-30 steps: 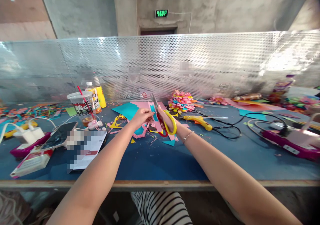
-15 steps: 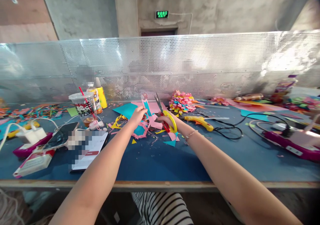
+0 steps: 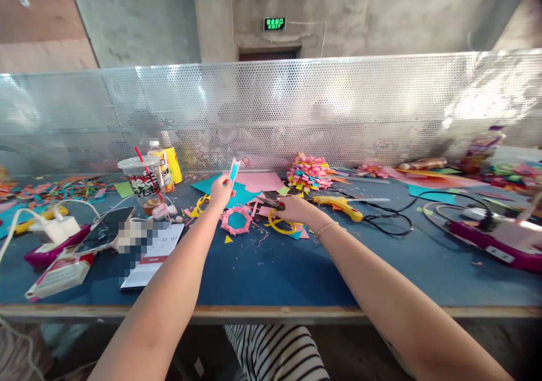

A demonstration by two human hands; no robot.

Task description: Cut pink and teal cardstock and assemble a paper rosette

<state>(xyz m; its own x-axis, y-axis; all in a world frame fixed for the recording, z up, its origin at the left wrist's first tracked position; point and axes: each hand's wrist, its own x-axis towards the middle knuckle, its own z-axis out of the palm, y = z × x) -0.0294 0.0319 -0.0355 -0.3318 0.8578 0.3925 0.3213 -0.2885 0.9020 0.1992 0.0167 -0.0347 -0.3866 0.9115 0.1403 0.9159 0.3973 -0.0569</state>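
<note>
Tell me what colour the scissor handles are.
Yellow with some red, on the scissors under the right hand; head view.

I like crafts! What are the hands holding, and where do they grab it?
Left hand pinches the paper cut-out by its bottom end. Right hand rests on the scissors at the handles.

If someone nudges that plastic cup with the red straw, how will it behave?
The cup is tall and narrower at the base, so a push near the rim would probably tip it rather than slide it. Only a little brown drink shows at the bottom, so it is likely light. It stands beside a phone, so a spill could reach that.
</note>
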